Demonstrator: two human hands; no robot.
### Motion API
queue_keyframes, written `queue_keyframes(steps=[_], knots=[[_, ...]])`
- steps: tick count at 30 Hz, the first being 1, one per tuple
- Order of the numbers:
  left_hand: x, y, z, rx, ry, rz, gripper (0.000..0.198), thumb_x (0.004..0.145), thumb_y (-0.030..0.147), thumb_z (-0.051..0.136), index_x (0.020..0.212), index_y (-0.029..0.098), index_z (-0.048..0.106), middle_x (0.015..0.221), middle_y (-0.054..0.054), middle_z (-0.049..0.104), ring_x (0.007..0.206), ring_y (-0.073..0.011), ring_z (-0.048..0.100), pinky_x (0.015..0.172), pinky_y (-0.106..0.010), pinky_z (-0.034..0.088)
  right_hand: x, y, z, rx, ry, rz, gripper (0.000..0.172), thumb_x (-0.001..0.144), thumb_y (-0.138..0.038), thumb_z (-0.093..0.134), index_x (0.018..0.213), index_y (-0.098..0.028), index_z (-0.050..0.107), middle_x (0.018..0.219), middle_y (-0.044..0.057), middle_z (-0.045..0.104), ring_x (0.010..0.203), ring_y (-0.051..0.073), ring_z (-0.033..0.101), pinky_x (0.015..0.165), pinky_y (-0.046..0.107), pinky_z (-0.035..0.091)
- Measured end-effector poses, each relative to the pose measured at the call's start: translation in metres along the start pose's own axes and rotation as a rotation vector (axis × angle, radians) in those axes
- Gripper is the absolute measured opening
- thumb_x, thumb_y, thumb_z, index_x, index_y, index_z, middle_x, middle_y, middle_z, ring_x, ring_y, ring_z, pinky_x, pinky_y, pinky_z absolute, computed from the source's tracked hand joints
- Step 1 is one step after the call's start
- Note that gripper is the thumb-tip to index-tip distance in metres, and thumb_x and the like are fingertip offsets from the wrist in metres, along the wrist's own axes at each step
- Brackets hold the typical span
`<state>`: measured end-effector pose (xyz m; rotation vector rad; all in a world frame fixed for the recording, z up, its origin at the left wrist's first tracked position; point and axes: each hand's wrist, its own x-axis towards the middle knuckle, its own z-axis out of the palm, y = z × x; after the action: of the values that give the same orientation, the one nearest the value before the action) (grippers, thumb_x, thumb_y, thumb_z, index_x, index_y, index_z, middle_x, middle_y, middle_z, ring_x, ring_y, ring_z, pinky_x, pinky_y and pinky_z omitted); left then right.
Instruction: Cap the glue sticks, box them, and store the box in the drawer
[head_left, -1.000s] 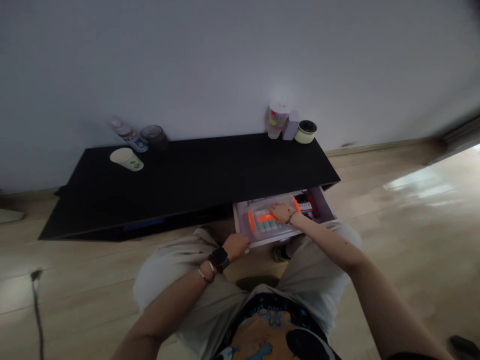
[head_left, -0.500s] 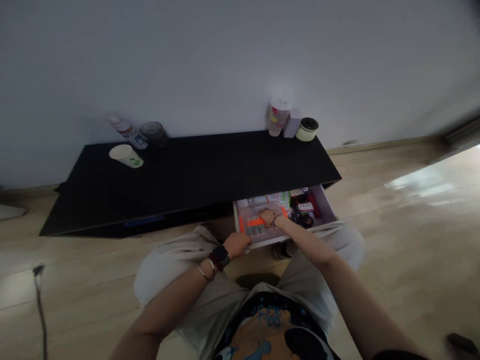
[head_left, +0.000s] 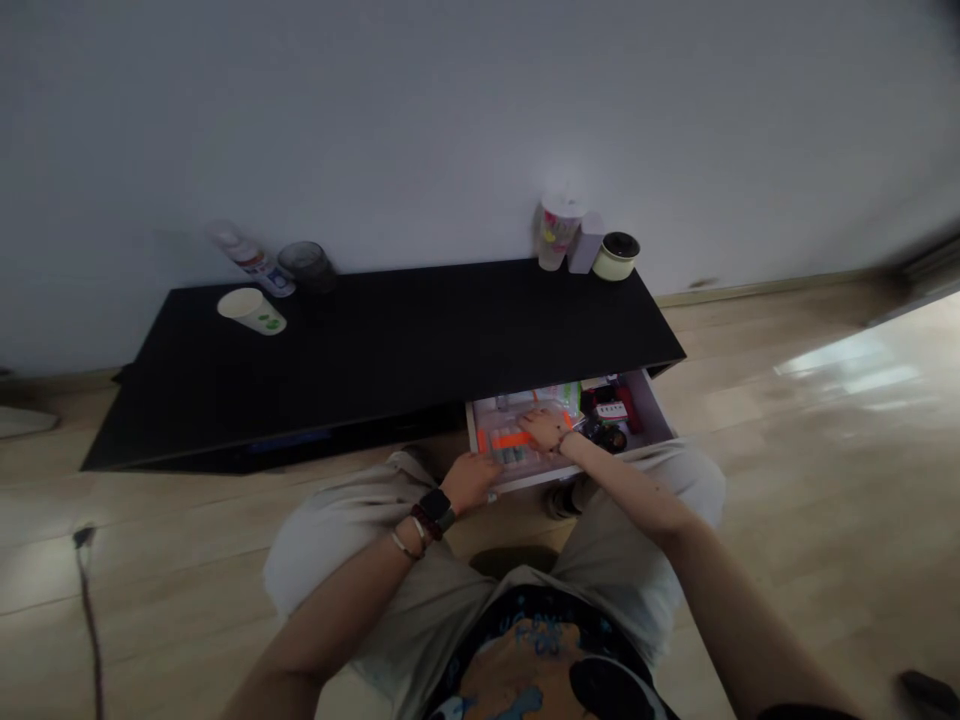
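I crouch before a low black cabinet (head_left: 390,350) whose white drawer (head_left: 651,412) at its right end stands pulled out. A clear plastic box with orange clips (head_left: 511,441) lies in the drawer's left half. My right hand (head_left: 545,429) rests flat on top of that box, fingers spread. My left hand (head_left: 470,481), with a watch and bracelets at the wrist, grips the drawer's front edge at its left corner. Small dark and red items (head_left: 611,418) fill the drawer's right half.
On the cabinet top stand a tipped paper cup (head_left: 251,311), a bottle (head_left: 251,262) and a dark jar (head_left: 306,264) at the back left, and a drink cup (head_left: 556,232), a small box (head_left: 584,244) and a round tin (head_left: 615,257) at the back right. A cable (head_left: 88,600) lies on the wooden floor at left.
The box with my right hand on it has slid left inside the drawer, uncovering the items on the right. My left hand has shifted a little along the drawer front.
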<state>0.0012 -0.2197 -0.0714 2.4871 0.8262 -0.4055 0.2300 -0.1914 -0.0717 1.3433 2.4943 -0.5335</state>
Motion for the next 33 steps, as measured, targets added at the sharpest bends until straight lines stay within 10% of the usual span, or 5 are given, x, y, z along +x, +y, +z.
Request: queue_keyframes(steps=[6,13,33], knots=[[0.004,-0.008,-0.001,0.14,0.255,-0.06,0.101,0.075,0.045,0.075,0.156,0.012,0.024,0.164,-0.02,0.021,0.153,-0.0346,0.012,0.122,-0.053,0.01,-0.017,0.018,-0.01,-0.045,0.25,-0.1,0.083,0.085,-0.059,0.062,0.15,-0.014,0.039,0.151,0.022,0.041,0.141,0.034,0.036,0.115,0.049,0.028],[0.011,-0.023,-0.008,0.207,0.363,-0.125,0.106,0.077,0.053,0.069,0.157,0.004,0.019,0.163,-0.024,0.015,0.154,-0.0339,0.007,0.123,-0.054,0.008,-0.02,0.027,0.017,-0.206,0.283,-0.096,0.121,0.063,-0.059,0.082,0.159,-0.017,0.021,0.163,0.023,0.018,0.151,0.04,0.015,0.118,0.059,0.009],[0.043,-0.06,-0.035,0.239,0.418,-0.17,0.081,0.088,0.038,0.06,0.156,0.01,0.027,0.162,-0.016,0.026,0.152,-0.0288,0.02,0.123,-0.052,0.011,0.004,0.046,0.021,-0.144,0.475,0.07,0.084,0.081,-0.042,0.074,0.151,-0.01,0.04,0.155,0.019,0.039,0.146,0.034,0.033,0.121,0.052,0.021]])
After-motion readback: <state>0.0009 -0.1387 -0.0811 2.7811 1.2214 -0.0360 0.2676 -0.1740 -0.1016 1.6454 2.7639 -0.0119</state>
